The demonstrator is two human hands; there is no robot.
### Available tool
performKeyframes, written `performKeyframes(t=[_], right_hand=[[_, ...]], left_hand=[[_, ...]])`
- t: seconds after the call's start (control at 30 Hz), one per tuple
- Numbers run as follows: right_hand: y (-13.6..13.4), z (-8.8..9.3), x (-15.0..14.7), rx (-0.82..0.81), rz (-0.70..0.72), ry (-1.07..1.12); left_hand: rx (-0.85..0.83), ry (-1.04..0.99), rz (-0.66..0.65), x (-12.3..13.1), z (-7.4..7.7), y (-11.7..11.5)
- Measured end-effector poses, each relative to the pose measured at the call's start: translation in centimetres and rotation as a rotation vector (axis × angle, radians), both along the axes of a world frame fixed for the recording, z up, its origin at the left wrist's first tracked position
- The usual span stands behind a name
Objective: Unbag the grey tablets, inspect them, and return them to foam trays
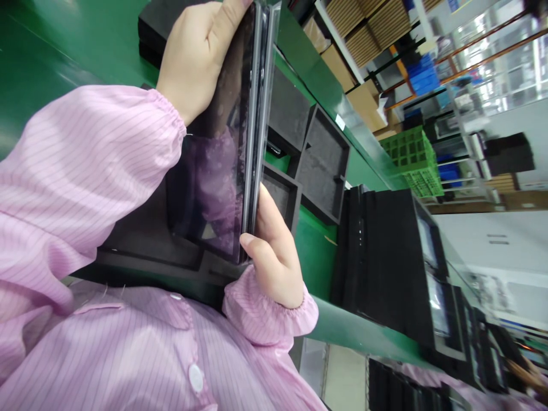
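Observation:
Both my hands hold a dark glossy flat panel nearly edge-on above the green table. My left hand grips its far end, thumb on the glossy face and fingers behind. At the panel's near corner, my right hand has its thumb on the front and its fingers wrapped round the back. The glossy face reflects my pink striped sleeve. A black foam tray lies on the table under the panel.
Open black foam trays lie on the table beyond the panel. A stack of black trays holding screens stands to the right. Farther off are a green crate, cardboard boxes and shelving.

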State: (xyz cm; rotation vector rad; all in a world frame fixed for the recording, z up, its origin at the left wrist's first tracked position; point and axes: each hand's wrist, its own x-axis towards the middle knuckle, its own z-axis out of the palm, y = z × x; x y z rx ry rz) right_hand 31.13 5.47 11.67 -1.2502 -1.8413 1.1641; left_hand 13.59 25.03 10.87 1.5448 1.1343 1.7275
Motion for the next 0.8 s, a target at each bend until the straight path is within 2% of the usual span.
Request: performKeyframes(t=[0.4, 0.63, 0.8], right_hand=[[0.05, 0.3, -0.14, -0.012, 0.02, 0.021], [0.08, -0.23, 0.07, 0.0, 0.026, 0.122], [0.14, -0.39, 0.17, -0.019, 0.041, 0.147]], left_hand=[[0.011, 0.019, 0.004, -0.05, -0.12, 0.06], [0.003, 0.022, 0.052, 0.06, -0.15, 0.74], [0.021, 0.02, 0.035, 0.14, -0.03, 0.84]])
